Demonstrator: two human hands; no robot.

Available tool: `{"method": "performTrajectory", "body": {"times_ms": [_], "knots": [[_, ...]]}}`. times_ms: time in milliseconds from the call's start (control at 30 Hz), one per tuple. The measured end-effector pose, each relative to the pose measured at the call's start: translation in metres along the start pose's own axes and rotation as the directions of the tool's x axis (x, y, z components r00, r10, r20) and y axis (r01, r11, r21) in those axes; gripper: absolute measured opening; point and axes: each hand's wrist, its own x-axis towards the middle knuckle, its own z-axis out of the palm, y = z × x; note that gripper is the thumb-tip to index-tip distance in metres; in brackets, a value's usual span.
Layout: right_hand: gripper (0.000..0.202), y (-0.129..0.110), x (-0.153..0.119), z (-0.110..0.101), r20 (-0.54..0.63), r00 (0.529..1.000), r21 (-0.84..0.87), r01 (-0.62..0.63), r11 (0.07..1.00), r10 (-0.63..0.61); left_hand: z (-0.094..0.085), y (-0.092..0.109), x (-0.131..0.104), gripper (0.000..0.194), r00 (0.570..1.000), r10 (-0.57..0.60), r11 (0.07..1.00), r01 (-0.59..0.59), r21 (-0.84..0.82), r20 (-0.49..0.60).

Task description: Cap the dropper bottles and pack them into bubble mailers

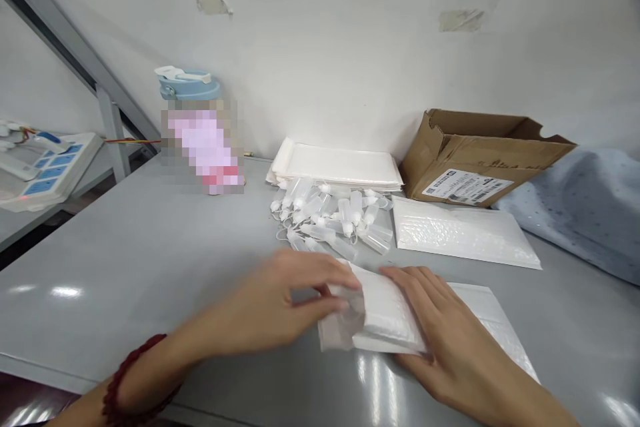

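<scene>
Many small bottles (334, 220) — behind mailer (387, 317)

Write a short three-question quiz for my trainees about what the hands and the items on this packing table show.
1. True or false: both hands touch the white padded mailer at the table's near edge.
2. What lies in a pile behind that mailer? A) scissors B) small clear plastic bottles C) tape rolls
3. Which wrist wears the red bead bracelet?

Key:
1. True: the left hand grips its open end, the right hand presses flat on it.
2. B
3. Left
</scene>
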Motion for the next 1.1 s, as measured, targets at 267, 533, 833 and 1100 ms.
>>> {"method": "performTrajectory", "body": {"times_ms": [267,533,833,1100], "knots": [[0.062,0.008,-0.005,-0.011,-0.081,0.996,-0.014,-0.034,0.999,0.032,-0.047,-0.034,-0.002,0.026,0.945,-0.292,0.874,0.326,0.361,-0.148],[0.065,0.007,-0.005,-0.013,-0.134,0.991,-0.003,-0.012,1.0,0.012,-0.027,-0.037,0.003,0.026,0.94,-0.337,0.812,0.262,0.522,0.052],[0.061,0.008,-0.003,-0.008,-0.149,0.989,-0.064,-0.003,0.998,-0.007,-0.057,-0.027,-0.015,0.016,0.966,-0.259,0.872,0.227,0.433,0.013],[0.061,0.004,-0.001,0.003,-0.058,0.998,-0.072,0.001,0.997,-0.005,-0.031,-0.004,-0.014,0.007,0.976,-0.193,0.866,0.12,0.485,0.102]]}}
